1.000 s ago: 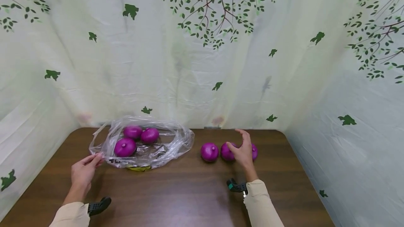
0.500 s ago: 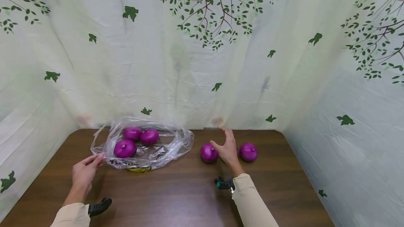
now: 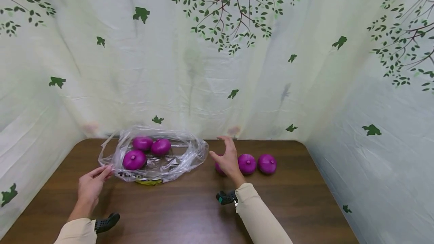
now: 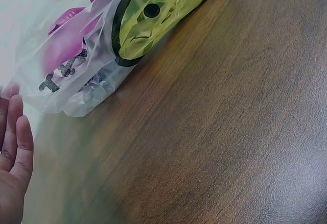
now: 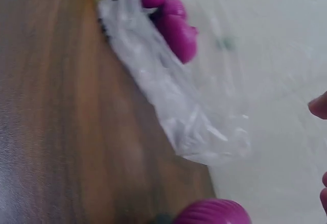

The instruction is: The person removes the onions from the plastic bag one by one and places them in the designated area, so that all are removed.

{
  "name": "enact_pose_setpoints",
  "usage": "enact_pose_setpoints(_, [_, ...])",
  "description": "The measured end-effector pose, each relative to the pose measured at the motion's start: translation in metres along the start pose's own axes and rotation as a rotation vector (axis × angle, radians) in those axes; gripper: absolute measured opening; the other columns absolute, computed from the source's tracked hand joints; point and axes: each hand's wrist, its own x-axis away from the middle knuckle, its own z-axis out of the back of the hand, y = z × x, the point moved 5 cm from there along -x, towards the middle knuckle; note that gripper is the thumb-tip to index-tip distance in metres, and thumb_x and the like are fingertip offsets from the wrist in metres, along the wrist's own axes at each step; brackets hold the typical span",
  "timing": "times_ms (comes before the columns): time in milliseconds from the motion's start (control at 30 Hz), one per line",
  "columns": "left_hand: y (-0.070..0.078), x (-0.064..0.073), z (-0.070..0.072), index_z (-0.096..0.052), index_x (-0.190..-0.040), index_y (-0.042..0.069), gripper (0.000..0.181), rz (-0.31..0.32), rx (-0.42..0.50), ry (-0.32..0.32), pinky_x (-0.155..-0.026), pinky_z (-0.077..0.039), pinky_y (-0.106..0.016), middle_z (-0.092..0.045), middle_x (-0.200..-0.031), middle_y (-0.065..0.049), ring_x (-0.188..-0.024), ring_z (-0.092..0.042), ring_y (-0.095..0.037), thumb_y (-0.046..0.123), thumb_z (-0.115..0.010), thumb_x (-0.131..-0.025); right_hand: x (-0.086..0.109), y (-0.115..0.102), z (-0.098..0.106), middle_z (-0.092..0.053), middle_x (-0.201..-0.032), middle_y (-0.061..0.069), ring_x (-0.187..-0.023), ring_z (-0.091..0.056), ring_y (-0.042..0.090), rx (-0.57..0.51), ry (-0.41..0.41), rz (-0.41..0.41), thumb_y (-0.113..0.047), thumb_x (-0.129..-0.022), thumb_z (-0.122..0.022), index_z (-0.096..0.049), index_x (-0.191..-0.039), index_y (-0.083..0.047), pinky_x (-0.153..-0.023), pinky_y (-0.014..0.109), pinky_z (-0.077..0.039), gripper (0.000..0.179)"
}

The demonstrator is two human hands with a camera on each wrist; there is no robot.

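In the head view, a clear plastic bag (image 3: 190, 161) lies at the left with its mouth spread; a yellow printed patch (image 4: 153, 15) shows in the left wrist view. Three purple onions (image 3: 134, 159) sit inside it. My left hand (image 3: 90, 186) pinches the bag's near left edge between thumb and fingers. Over the table my right hand (image 3: 228, 161) is held with thumb and fingers spread apart, holding nothing. It partly hides one purple onion (image 3: 218, 168) outside the bag. Two more, a middle onion (image 3: 246, 163) and a right onion (image 3: 267, 163), stand in a row beside it.
The brown wooden table (image 3: 176, 214) ends at the back against a pale curtain (image 3: 196, 86) printed with leaves and branches. The curtain also closes off both sides. A dark strap device (image 3: 107, 222) is worn on the left wrist, another strap device (image 3: 226, 197) on the right.
My right hand has moved left along the row of onions, from the right pair to the leftmost one, uncovering the others. The left hand and the bag stay nearly still.
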Motion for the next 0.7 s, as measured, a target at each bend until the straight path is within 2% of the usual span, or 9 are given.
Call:
enact_pose_setpoints(100, [-0.003,-0.004,0.001,-0.073,-0.086,0.031,0.012,-0.036,0.061,-0.014,-0.067,-0.046,-0.007,-0.068,-0.072,0.021,-0.072,-0.066,0.003,0.043,-0.074,-0.082,0.000,-0.004,-0.010,-0.055,-0.120,0.016,-0.117,-0.051,0.032,0.034,-0.031,0.042,-0.004,-0.075,-0.079,-0.056,-0.120,0.000,-0.099,0.047,-0.041,0.050])
enact_pose_setpoints(167, [-0.002,-0.002,-0.001,-0.074,-0.087,0.028,0.012,-0.071,0.074,-0.016,-0.065,-0.046,-0.007,-0.068,-0.072,0.020,-0.071,-0.067,0.002,0.039,-0.074,-0.083,0.001,-0.005,-0.014,-0.054,-0.120,0.016,-0.116,-0.050,0.031,0.052,-0.045,0.054,-0.003,-0.075,-0.080,-0.056,-0.119,0.000,-0.099,0.046,-0.041,0.050])
enact_pose_setpoints(233, [0.001,0.002,-0.005,-0.075,-0.090,0.026,0.013,-0.088,0.039,-0.009,-0.067,-0.046,-0.008,-0.068,-0.072,0.021,-0.072,-0.066,0.002,0.038,-0.072,-0.086,0.001,-0.005,-0.017,-0.054,-0.119,0.016,-0.116,-0.051,0.031,0.071,-0.044,0.060,-0.002,-0.074,-0.080,-0.057,-0.118,0.001,-0.099,0.045,-0.041,0.050])
enact_pose_setpoints(400, [0.009,0.010,-0.011,-0.071,-0.086,0.033,0.009,-0.055,-0.026,0.017,-0.069,-0.044,-0.010,-0.066,-0.070,0.022,-0.072,-0.065,0.003,0.033,-0.065,-0.092,-0.002,-0.007,-0.023,-0.056,-0.117,0.016,-0.114,-0.052,0.031,0.082,-0.035,0.073,-0.003,-0.072,-0.081,-0.058,-0.116,0.002,-0.099,0.043,-0.041,0.050])
enact_pose_setpoints(500, [0.013,0.013,-0.010,-0.072,-0.093,0.030,0.009,-0.047,-0.037,0.023,-0.069,-0.043,-0.009,-0.066,-0.071,0.022,-0.073,-0.065,0.003,0.034,-0.064,-0.092,-0.004,-0.010,-0.030,-0.056,-0.115,0.017,-0.112,-0.053,0.031,0.065,-0.035,0.086,-0.002,-0.071,-0.081,-0.058,-0.115,0.003,-0.100,0.042,-0.041,0.050])
enact_pose_setpoints(567, [0.013,0.013,-0.009,-0.073,-0.098,0.027,0.014,-0.038,-0.050,0.021,-0.072,-0.044,-0.010,-0.066,-0.072,0.022,-0.074,-0.065,0.003,0.037,-0.065,-0.091,-0.005,-0.012,-0.035,-0.057,-0.114,0.017,-0.111,-0.053,0.031,0.054,-0.038,0.087,-0.002,-0.071,-0.081,-0.058,-0.114,0.004,-0.100,0.041,-0.041,0.050])
enact_pose_setpoints(633, [0.013,0.014,-0.006,-0.072,-0.098,0.028,0.015,-0.021,-0.048,0.026,-0.086,-0.045,-0.015,-0.066,-0.072,0.023,-0.074,-0.065,0.004,0.038,-0.065,-0.091,-0.005,-0.013,-0.041,-0.057,-0.114,0.017,-0.111,-0.054,0.031,0.046,-0.045,0.092,-0.002,-0.071,-0.081,-0.058,-0.114,0.004,-0.100,0.041,-0.042,0.050])
enact_pose_setpoints(700, [0.013,0.015,-0.004,-0.071,-0.095,0.031,0.010,-0.004,-0.042,0.029,-0.101,-0.042,-0.026,-0.066,-0.071,0.023,-0.074,-0.065,0.005,0.038,-0.065,-0.091,-0.003,-0.015,-0.046,-0.057,-0.114,0.017,-0.110,-0.054,0.031,0.040,-0.054,0.092,-0.003,-0.071,-0.082,-0.058,-0.114,0.004,-0.099,0.041,-0.042,0.050])
